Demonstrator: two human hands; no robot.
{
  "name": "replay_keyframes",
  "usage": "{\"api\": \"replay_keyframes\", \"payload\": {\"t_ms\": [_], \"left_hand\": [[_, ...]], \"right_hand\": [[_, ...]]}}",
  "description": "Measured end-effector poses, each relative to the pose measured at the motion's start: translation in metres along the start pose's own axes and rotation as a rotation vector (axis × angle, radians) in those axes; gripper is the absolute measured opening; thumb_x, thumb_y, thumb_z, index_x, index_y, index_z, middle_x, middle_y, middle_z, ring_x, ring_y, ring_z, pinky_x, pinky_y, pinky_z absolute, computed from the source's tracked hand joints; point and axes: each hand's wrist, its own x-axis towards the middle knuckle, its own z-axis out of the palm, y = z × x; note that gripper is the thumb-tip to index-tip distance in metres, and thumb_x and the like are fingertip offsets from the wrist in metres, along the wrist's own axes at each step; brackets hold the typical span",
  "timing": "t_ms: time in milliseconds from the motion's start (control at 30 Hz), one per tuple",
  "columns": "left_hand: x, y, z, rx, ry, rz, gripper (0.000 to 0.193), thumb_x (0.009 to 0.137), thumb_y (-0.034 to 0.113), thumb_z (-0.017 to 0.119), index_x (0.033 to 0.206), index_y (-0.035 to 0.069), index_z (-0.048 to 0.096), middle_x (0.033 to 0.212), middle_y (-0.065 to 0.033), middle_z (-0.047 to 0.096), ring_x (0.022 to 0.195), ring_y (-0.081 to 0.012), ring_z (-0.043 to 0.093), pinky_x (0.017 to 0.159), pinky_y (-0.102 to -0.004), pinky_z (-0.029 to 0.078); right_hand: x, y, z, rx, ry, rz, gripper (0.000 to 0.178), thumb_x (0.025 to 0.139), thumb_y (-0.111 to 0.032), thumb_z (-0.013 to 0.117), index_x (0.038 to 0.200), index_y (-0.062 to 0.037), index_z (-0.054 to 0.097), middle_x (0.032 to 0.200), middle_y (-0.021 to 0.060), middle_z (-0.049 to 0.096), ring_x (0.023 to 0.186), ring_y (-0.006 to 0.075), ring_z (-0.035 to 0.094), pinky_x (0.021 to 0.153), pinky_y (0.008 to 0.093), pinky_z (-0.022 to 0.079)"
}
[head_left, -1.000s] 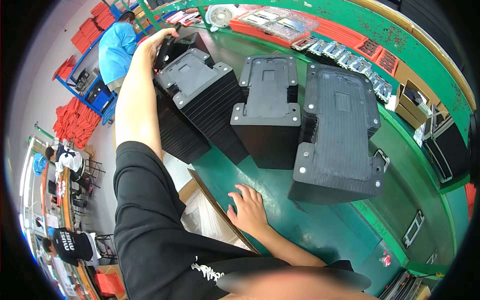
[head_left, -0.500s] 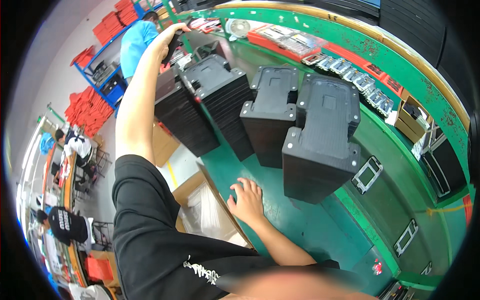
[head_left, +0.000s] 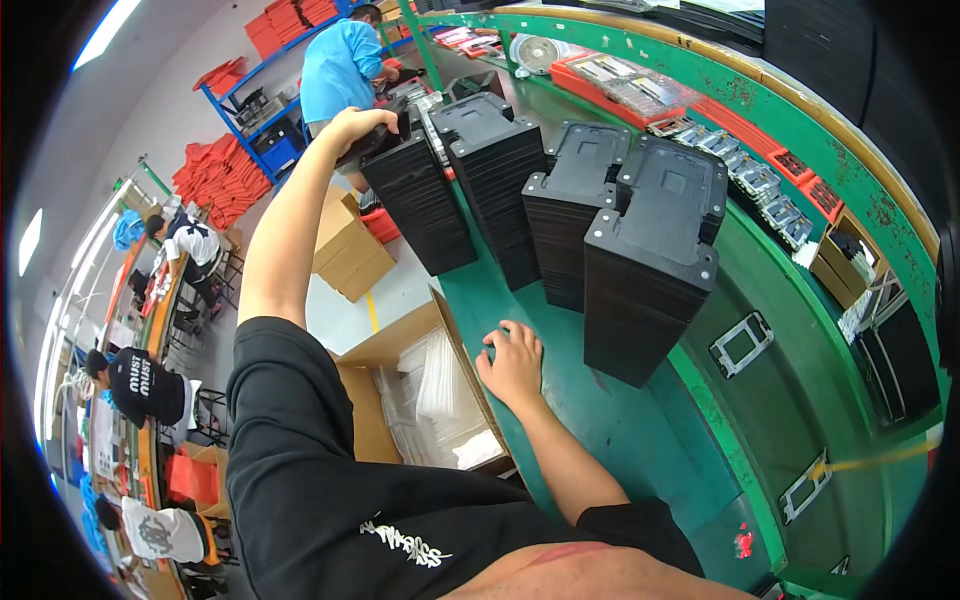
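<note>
My left hand [head_left: 362, 126] reaches far out to the left. Its fingers curl over the edge of a black tray [head_left: 372, 146] at the top of the leftmost stack [head_left: 420, 205]; the hand hides part of that tray. My right hand [head_left: 514, 366] rests on the green worktop [head_left: 590, 440], fingers spread and holding nothing. Just beyond it stand more tall stacks of black trays with shiny dots at the corners: a narrow one [head_left: 575, 190], a large one nearer me [head_left: 655, 250] and another [head_left: 490, 150] farther left.
Beside the worktop, an open cardboard box [head_left: 450, 335] holds clear plastic sheets or trays. A closed carton [head_left: 352, 250] stands on the floor. Metal frames [head_left: 742, 345] lie in the green channel on the right. A person in blue [head_left: 335, 70] works beyond the stacks; several others sit at left.
My left hand has come down with the black tray to the top of the leftmost stack. The whole view has shifted; my right hand stays flat on the worktop.
</note>
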Motion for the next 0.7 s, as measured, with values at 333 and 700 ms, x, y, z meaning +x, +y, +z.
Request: {"api": "replay_keyframes", "payload": {"t_ms": [333,700], "left_hand": [[0.008,0.041,0.017,0.222,-0.511,-0.196,0.054,0.076,0.051,0.072,0.108,0.008,0.074,0.111,-0.0150,0.075,0.092,-0.0323,0.071,0.090,-0.0485,0.053],[0.038,0.042,0.036,0.394,-0.455,-0.142,0.075,0.078,0.068,0.066,0.123,0.009,0.073,0.125,-0.0197,0.070,0.111,-0.0361,0.067,0.098,-0.0497,0.050]], "right_hand": [[0.001,0.002,0.000,-0.017,-0.001,0.012,0.018,0.082,-0.020,0.073,0.097,-0.0113,0.070,0.134,0.0133,0.060,0.131,0.0347,0.049,0.106,0.0489,0.039],[0.002,-0.001,0.001,0.004,-0.011,-0.009,0.016,0.081,-0.019,0.073,0.096,-0.0117,0.070,0.135,0.0138,0.060,0.132,0.0349,0.049,0.107,0.0489,0.038]]}}
